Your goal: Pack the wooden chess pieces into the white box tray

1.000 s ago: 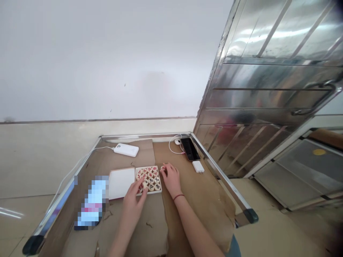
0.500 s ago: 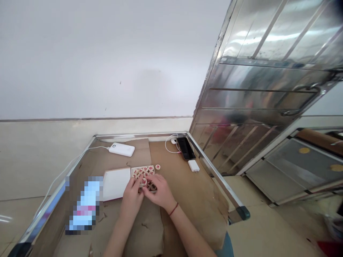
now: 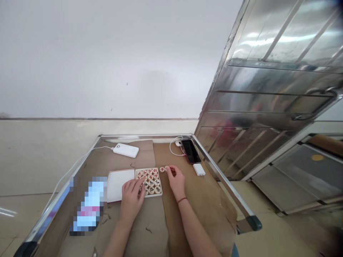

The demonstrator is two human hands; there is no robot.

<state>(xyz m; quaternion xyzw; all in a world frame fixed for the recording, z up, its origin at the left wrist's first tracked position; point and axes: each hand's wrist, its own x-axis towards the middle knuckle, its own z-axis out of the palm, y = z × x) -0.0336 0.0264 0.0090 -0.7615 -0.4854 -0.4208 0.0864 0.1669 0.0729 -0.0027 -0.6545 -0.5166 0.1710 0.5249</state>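
Note:
A shallow white box (image 3: 148,196) holds rows of round Chinese chess pieces (image 3: 151,182), marked red in the back rows and black in front. My left hand (image 3: 132,194) reaches over the box's left side, fingers stretched out with the tips on or just above the pieces. It hides some of them. To the right of the box, my right hand (image 3: 177,181) pinches a chess piece (image 3: 166,168) at the cardboard's surface. Beside that piece lies a single red-marked chess piece (image 3: 162,169). The white box lid (image 3: 120,185) lies to the left, touching or close to the box.
A white power bank (image 3: 125,150) with a cable sits at the back left. Blurred out at left is a bright-screened phone (image 3: 88,207). A black phone (image 3: 191,151) and a white charger (image 3: 199,170) lie at the back right. Metal rails (image 3: 219,175) edge the cardboard-covered table.
My right hand has moved from above the box to its right with a chess piece, setting it beside the loose one. My left hand stays at the box. The view has shifted slightly.

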